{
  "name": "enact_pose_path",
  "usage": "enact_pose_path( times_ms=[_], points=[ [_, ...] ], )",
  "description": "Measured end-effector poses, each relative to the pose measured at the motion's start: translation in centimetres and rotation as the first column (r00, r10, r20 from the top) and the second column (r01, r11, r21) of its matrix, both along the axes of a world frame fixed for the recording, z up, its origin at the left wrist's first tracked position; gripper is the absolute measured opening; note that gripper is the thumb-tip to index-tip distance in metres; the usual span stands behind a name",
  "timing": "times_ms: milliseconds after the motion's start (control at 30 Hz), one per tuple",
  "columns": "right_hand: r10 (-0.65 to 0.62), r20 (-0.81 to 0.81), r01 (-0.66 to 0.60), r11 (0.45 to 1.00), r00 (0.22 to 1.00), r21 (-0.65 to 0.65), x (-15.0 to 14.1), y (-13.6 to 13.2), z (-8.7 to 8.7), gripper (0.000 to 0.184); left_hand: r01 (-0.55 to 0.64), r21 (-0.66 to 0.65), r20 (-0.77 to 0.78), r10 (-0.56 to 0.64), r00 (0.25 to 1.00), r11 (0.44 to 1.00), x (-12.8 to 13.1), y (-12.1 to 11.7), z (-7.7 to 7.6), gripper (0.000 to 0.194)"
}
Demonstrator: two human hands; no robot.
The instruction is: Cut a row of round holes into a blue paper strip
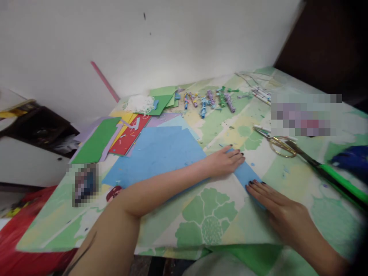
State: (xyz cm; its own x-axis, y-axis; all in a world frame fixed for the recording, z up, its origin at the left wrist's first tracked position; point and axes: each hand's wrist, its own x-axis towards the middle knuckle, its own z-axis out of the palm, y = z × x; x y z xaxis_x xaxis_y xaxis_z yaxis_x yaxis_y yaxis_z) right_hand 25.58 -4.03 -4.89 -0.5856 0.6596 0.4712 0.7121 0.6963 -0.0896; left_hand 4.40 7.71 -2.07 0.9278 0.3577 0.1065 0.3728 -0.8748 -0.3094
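A small blue paper piece [245, 173] lies on the green floral tablecloth [212, 214]. My left hand [225, 161] rests flat on its upper end, fingers stretched out together. My right hand [276, 205] lies flat over its lower end, fingers pressing down on the paper. A large blue paper sheet [156, 153] lies just left of my left forearm.
Gold-handled scissors [283, 147] lie to the right, beside a green-handled tool [342, 182]. Green [96, 142], red [129, 136] and yellow sheets are stacked at the left. Rolled paper pieces [211, 100] and white shreds [140, 103] lie near the wall. A blue object [352, 159] sits at far right.
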Motion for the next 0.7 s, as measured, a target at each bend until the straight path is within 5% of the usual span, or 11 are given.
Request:
enact_pose_path(
  times_ms=[500, 600, 700],
  points=[
    [-0.123, 0.024, 0.124, 0.989, 0.992, -0.077, -3.6, -1.9, 1.1, 0.042, -0.303, -0.171, -0.019, 0.304, 0.952, 0.938, -3.8, 0.7, 0.9, 0.047],
    [-0.132, 0.007, 0.132, 0.984, 0.991, -0.119, -3.7, -2.1, 1.0, 0.041, -0.323, -0.167, -0.001, 0.328, 0.945, 0.931, -4.1, 0.0, 2.4, 0.043],
    [-0.136, 0.003, 0.135, 0.979, 0.991, -0.151, -3.6, -2.3, 1.0, 0.041, -0.315, -0.167, 0.078, 0.331, 0.94, 0.934, -4.3, -3.8, 6.0, 0.041]
  ],
)
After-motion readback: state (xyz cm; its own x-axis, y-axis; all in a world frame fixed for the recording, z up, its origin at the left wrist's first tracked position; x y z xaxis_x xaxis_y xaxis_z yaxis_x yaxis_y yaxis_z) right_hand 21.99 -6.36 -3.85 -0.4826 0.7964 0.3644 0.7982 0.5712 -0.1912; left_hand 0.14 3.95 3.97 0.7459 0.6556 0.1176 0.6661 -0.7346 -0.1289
